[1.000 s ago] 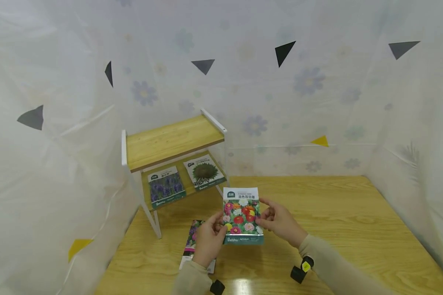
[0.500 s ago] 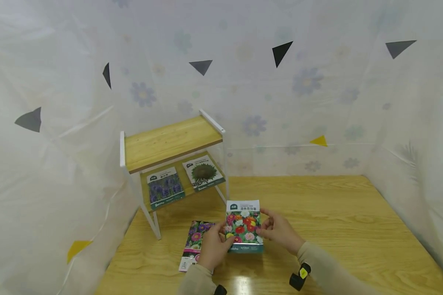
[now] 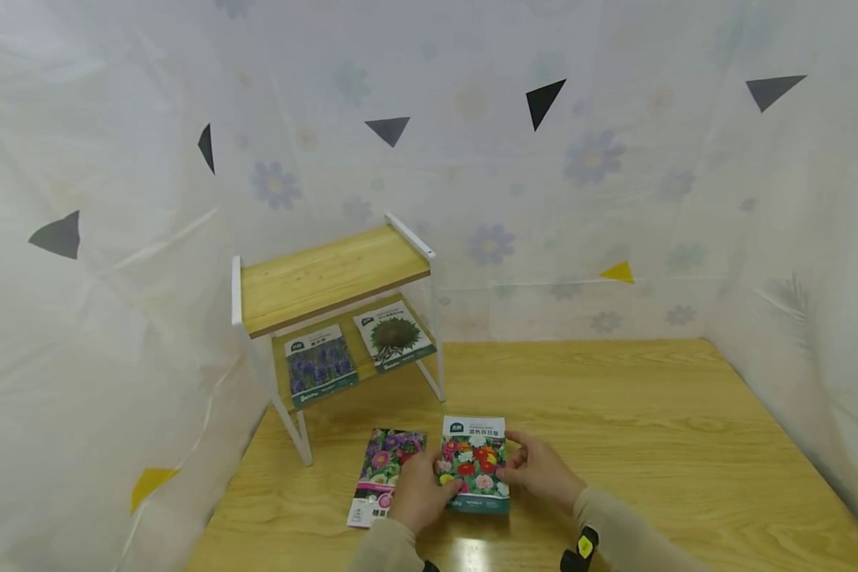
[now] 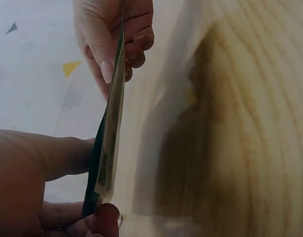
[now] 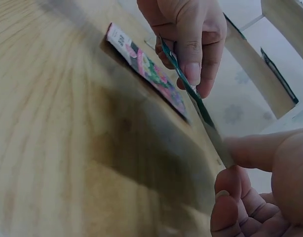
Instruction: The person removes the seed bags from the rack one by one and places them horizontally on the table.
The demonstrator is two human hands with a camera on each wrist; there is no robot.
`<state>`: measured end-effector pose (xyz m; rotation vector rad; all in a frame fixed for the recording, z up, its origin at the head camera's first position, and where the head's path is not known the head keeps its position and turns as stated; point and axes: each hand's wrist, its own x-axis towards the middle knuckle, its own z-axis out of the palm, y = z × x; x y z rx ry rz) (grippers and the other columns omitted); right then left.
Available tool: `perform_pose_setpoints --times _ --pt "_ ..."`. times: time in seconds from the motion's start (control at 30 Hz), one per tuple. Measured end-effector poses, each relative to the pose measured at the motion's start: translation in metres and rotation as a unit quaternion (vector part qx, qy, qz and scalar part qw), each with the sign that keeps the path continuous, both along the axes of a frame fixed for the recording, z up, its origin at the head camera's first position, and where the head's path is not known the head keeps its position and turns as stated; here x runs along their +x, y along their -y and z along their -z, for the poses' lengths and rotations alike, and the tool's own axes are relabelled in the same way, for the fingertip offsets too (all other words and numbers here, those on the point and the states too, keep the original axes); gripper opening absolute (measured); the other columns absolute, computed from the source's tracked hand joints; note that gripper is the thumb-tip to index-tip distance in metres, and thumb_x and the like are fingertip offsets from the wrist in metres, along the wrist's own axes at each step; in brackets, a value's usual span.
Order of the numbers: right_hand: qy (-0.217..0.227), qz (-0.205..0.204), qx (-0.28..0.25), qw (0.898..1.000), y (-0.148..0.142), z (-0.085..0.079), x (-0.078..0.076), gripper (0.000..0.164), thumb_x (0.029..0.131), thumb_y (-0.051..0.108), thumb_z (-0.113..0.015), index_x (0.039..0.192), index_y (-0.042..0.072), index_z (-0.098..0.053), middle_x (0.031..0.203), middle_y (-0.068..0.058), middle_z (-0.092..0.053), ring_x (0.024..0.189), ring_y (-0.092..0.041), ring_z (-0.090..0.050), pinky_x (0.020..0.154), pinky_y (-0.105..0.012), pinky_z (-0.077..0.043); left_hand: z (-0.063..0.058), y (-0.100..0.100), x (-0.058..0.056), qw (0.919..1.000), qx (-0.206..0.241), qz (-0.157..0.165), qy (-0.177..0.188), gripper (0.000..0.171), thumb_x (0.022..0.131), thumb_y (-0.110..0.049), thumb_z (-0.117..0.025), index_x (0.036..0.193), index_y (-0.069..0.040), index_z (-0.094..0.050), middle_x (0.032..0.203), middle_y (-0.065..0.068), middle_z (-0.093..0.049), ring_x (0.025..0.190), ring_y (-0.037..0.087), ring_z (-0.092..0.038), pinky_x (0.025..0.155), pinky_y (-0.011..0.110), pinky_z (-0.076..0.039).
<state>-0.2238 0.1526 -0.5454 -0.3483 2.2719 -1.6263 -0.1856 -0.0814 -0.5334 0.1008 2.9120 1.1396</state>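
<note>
Nearest, two pale sleeves with dark wrist bands lead to the person's hands. The left hand [image 3: 420,492] pinches the left edge of a seed packet [image 3: 476,469], thumb on the printed front; the right hand [image 3: 543,474] pinches its right edge between thumb and fingers. The packet is held at the near middle of the table [image 3: 636,405], and the wrist views show it thin, slightly bowed and apart from the wood, above a broad shadow. It should be very light and flexible, its glossy face perhaps a little slippery; the side edges look the best place to take hold, since a hard squeeze could crease it.

Just to its left, a pink-and-purple flower packet [image 3: 380,461] lies on the smooth, wood-grained table, partly hidden by the left hand.

Farther left stands a rack [image 3: 336,278] with flat wooden boards and a slanted white frame. Its lower board carries a purple-flower packet [image 3: 322,365] and, to the right, a brown-flower packet [image 3: 395,334]. Farthest back hangs a wrinkled, translucent sheet [image 3: 457,183] with faded flowers and dark triangles.
</note>
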Motion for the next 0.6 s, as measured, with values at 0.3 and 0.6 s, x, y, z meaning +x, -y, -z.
perform_pose_setpoints --times 0.3,0.6 --pt "0.007 -0.032 0.014 0.999 0.003 0.018 0.004 0.085 0.083 0.018 -0.077 0.142 -0.017 -0.026 0.076 -0.005 -0.063 0.063 -0.015 -0.057 0.05 -0.028 -0.047 0.005 -0.001 0.007 0.9991 -0.029 0.0 0.031 0.058 0.074 -0.029 -0.084 0.114 0.007 -0.063 0.11 0.019 -0.064 0.105 0.037 -0.059 0.089 0.051 -0.048" --pt "-0.009 -0.05 0.049 0.997 0.007 0.025 0.002 0.083 0.082 0.019 -0.077 0.143 -0.013 -0.03 0.074 -0.001 -0.064 0.062 -0.013 -0.057 0.052 -0.027 -0.047 0.01 -0.001 0.012 0.9964 -0.08 0.01 0.028 0.064 0.075 -0.029 -0.082 0.117 0.013 -0.06 0.113 0.025 -0.06 0.108 0.04 -0.057 0.092 0.053 -0.045"
